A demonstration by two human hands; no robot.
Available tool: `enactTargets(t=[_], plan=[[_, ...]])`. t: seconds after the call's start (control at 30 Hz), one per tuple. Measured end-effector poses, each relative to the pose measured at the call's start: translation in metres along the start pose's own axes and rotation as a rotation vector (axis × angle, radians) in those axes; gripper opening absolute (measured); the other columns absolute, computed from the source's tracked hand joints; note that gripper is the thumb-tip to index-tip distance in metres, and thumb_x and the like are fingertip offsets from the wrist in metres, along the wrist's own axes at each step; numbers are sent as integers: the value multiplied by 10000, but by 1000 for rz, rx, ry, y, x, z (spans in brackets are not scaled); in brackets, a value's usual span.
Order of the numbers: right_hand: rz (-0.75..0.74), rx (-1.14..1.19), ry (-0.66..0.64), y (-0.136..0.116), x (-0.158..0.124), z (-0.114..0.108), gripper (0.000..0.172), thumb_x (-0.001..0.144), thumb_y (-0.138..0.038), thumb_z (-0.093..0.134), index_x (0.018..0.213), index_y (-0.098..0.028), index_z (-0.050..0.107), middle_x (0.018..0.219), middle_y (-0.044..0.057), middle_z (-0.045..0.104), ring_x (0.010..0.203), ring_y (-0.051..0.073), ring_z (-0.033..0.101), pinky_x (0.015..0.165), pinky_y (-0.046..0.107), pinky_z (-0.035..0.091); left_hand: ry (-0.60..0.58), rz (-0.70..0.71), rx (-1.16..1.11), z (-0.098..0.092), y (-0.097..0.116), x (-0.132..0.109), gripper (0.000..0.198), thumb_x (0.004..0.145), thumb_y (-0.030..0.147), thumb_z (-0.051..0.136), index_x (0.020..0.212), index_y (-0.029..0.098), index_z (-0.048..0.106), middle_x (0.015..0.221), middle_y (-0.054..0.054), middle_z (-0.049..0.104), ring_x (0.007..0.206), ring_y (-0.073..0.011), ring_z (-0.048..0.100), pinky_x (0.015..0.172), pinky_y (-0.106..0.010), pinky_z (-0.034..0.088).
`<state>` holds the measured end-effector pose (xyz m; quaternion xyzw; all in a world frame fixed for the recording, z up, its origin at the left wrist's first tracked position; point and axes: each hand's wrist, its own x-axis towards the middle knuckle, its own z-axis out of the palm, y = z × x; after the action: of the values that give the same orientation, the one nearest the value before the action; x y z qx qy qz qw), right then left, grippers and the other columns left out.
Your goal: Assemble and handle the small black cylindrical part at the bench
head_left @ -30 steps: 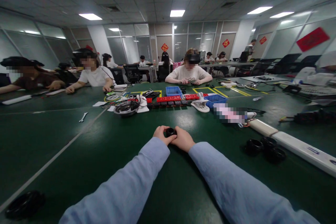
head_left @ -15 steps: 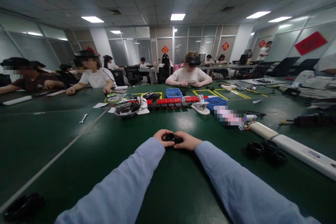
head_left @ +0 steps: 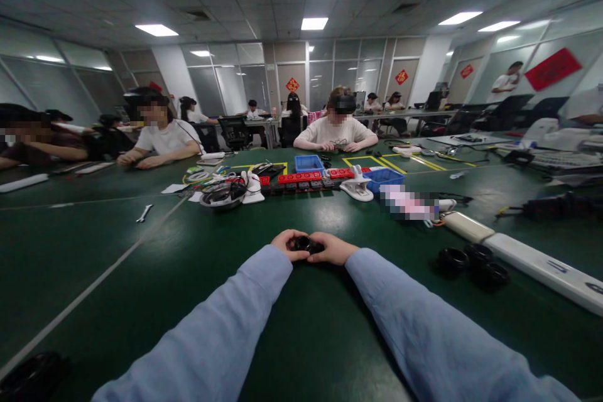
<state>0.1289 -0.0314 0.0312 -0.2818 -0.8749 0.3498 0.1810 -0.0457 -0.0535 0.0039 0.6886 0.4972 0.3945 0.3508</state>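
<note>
A small black round part (head_left: pixel 304 243) rests low over the green table (head_left: pixel 198 276), held between both my hands. My left hand (head_left: pixel 285 244) curls round its left side with fingers closed on it. From the right, my right hand (head_left: pixel 332 249) pinches the same part. Both arms wear light blue sleeves and reach forward from the bottom of the view. Much of the part is hidden by my fingers.
Three black rings (head_left: pixel 473 262) lie to the right beside a long white power strip (head_left: pixel 527 260). Another black ring (head_left: pixel 28 374) sits at bottom left; a small wrench (head_left: pixel 144 212) lies at left. Red parts (head_left: pixel 311 177), blue bins (head_left: pixel 385 178) and seated people are farther back.
My hands have dropped from a raised hold to rest low on the table, still joined on the black part. The view has shifted slightly.
</note>
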Motion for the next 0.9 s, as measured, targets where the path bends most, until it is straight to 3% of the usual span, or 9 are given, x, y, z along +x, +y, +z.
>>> enactTargets(t=[0.43, 0.67, 0.77, 0.9], plan=[[67, 31, 38, 3, 1, 3, 340, 563, -273, 639, 861, -135, 555, 704, -12, 515, 659, 108, 476, 620, 233, 371, -23, 13, 29, -2, 0, 1, 540, 459, 340, 699, 932, 125, 549, 739, -19, 535, 549, -63, 416, 508, -203, 354], [125, 33, 73, 2, 2, 6, 369, 521, -326, 658, 812, -138, 531, 680, -24, 503, 618, 93, 446, 547, 210, 340, 25, -25, 55, 0, 5, -1, 493, 450, 310, 710, 881, 128, 555, 721, -13, 539, 567, -74, 446, 531, -215, 378], [163, -58, 138, 2, 2, 9, 391, 494, -384, 660, 761, -142, 506, 653, -27, 493, 591, 90, 431, 513, 203, 316, 89, -43, 105, 4, 7, -2, 456, 473, 317, 696, 862, 129, 553, 766, -28, 537, 618, -98, 476, 577, -241, 404], [241, -249, 244, -3, 4, 19, 405, 507, -450, 630, 741, -154, 484, 682, 3, 511, 596, 111, 449, 499, 213, 302, 261, -60, 221, 14, 14, -4, 428, 480, 323, 689, 832, 123, 551, 806, -49, 510, 704, -142, 497, 643, -281, 421]])
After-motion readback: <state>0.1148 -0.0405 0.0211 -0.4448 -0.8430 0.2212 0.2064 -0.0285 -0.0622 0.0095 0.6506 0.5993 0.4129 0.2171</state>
